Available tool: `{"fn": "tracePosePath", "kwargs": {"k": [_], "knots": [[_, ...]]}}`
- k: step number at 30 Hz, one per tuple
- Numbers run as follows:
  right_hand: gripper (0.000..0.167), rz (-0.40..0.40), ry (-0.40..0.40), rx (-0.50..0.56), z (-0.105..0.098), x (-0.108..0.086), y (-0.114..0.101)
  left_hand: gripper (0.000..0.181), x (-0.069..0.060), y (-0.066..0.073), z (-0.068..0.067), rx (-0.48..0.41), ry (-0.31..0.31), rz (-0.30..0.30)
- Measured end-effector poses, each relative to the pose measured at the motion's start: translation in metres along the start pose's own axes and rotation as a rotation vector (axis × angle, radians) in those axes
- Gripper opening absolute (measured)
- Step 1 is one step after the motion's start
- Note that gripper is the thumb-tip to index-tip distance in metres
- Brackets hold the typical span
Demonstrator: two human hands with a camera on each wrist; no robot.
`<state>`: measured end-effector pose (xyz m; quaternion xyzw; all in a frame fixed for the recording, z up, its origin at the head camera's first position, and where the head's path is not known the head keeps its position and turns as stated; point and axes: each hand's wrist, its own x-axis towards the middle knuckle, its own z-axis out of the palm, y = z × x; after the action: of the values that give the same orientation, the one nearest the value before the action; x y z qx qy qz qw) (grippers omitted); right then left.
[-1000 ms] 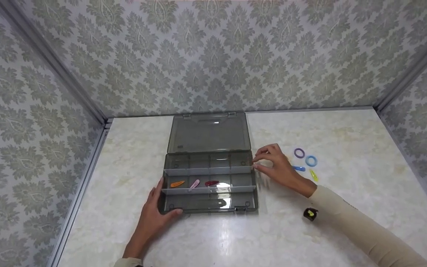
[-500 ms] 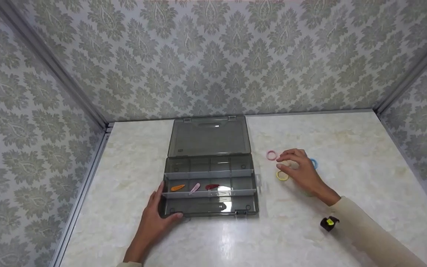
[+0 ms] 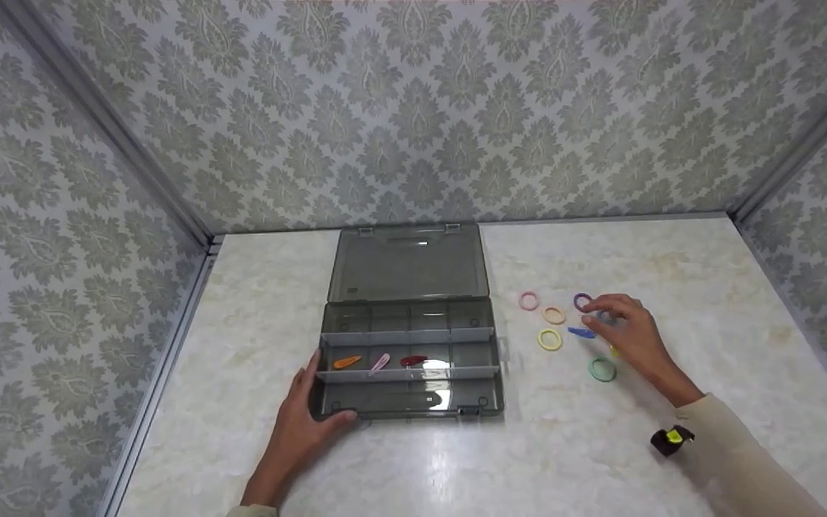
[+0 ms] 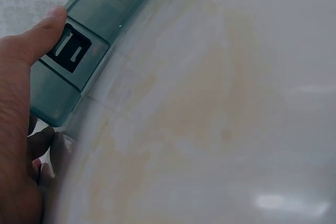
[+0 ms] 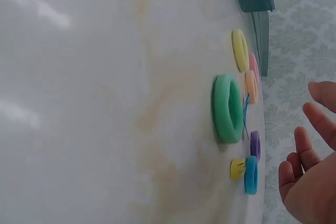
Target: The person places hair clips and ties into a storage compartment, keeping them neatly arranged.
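- Left hand (image 3: 304,424): grips the near left corner of the grey box (image 3: 385,395), thumb on the front wall, fingers along the side.
- Left wrist view: exposes a black latch (image 4: 70,48) beside the thumb, covered by the hand in the head view.
- Box: stands with lid (image 3: 411,262) laid back; two pale dividers form three rows. Middle row, left to right: orange clip (image 3: 347,362), light pink clip (image 3: 380,363), dark red clip (image 3: 413,360).
- Tabletop, right of box: pink ring (image 3: 529,301), yellow ring (image 3: 549,339), peach ring (image 3: 554,315), blue clip (image 3: 581,332), purple ring (image 3: 582,301), green ring (image 3: 602,369).
- Right hand (image 3: 629,334): hovers above the rings, fingers loosely bent, thumb and fingertips apart, holding nothing.
- Right wrist view: shows the blue ring (image 5: 251,176) and yellow clip (image 5: 238,169) clearly; the hand largely hides both in the head view.
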<state>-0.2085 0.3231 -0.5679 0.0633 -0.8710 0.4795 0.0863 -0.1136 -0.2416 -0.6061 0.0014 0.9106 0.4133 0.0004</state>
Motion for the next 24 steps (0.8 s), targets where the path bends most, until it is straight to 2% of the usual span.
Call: {"fn": "tracePosePath", "kwargs": {"k": [7, 12, 16, 24], "knots": [[0.029, 0.08, 0.012, -0.03, -0.009, -0.009, 0.012, 0.12, -0.001, 0.0, 0.0, -0.007, 0.011, 0.017], [0.029, 0.1, -0.007, -0.01, -0.011, -0.014, 0.019, 0.12, -0.001, 0.001, -0.001, -0.021, -0.012, -0.01], [0.03, 0.104, -0.025, 0.004, -0.012, -0.017, 0.023, 0.121, 0.0, 0.002, -0.001, -0.023, -0.03, -0.034], [0.028, 0.074, -0.034, -0.023, -0.014, -0.021, 0.029, 0.121, 0.0, 0.001, -0.001, -0.015, -0.019, -0.03]]}}
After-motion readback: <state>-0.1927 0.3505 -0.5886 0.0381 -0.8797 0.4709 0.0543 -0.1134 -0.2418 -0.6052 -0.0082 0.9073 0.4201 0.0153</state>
